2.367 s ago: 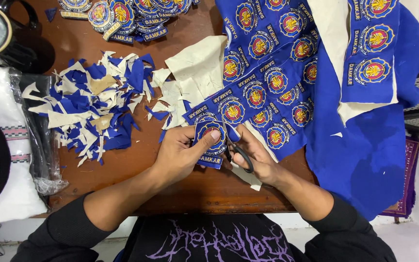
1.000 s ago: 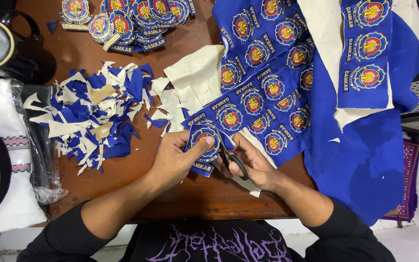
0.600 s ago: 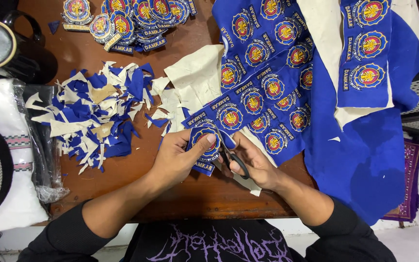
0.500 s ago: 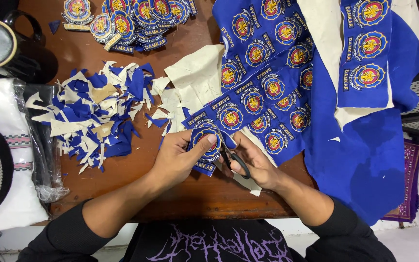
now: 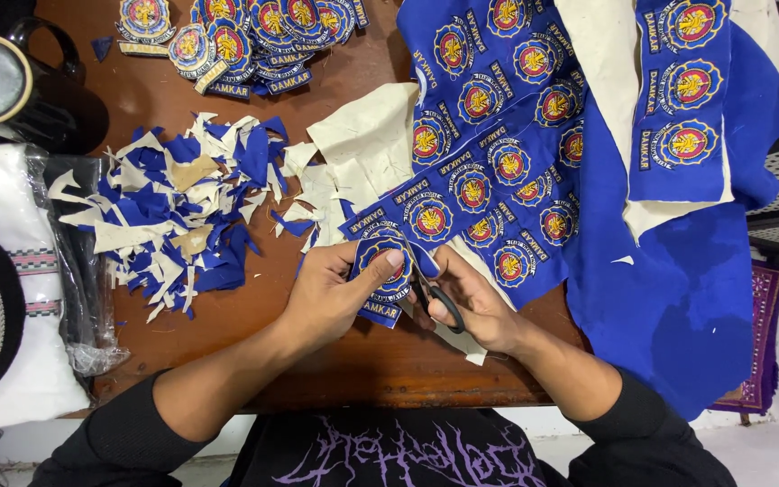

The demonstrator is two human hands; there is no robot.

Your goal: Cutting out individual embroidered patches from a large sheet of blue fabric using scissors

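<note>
The left hand's grip (image 5: 335, 293) pinches a round embroidered patch (image 5: 380, 271), thumb pressed flat on its face, fingers hidden beneath it. The right hand (image 5: 471, 302) closes round the black handles of a pair of scissors (image 5: 435, 293); the blades run up under the patch's edge and are hard to make out, so whether they are parted cannot be told. The patch is held just above the desk (image 5: 317, 361) (near its front edge), touching the lower corner of a blue sheet of patches (image 5: 489, 153). Left of the hands lies a heap of blue and cream offcuts (image 5: 173, 216); a pile of cut patches (image 5: 236, 36) is cropped at the top.
</note>
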